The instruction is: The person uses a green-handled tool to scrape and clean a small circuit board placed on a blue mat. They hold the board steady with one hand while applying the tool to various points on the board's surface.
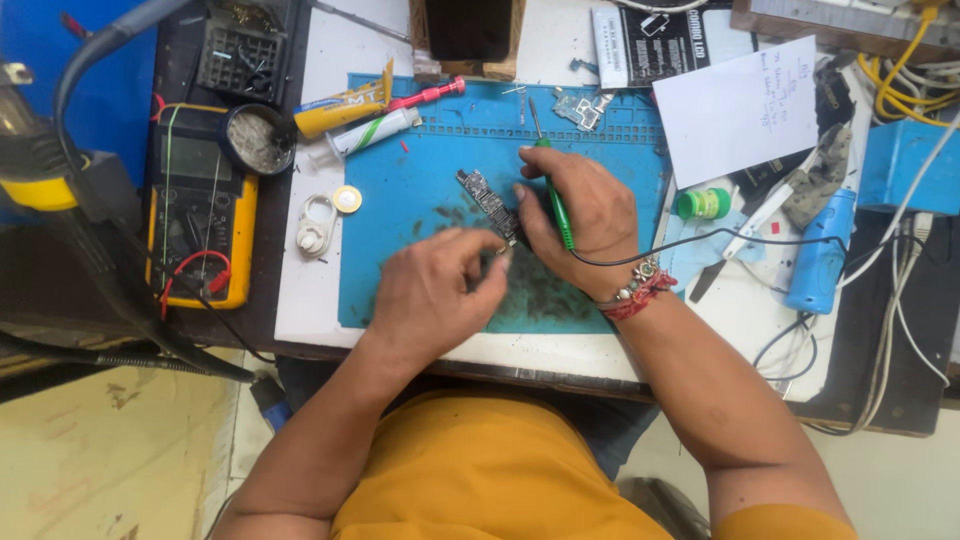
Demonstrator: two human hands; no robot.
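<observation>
Circuit board (487, 203) pinched by left fingers (497, 255).

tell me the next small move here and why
Probably lower the green iron in the right hand onto the board: its tip points away up the mat, while the left hand pinches the board's near end.

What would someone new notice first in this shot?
Two hands meet mid-frame over a blue work mat: the right hand holds a green-handled tool, the left hand pinches at a small circuit board. A yellow multimeter sits at left.
</observation>
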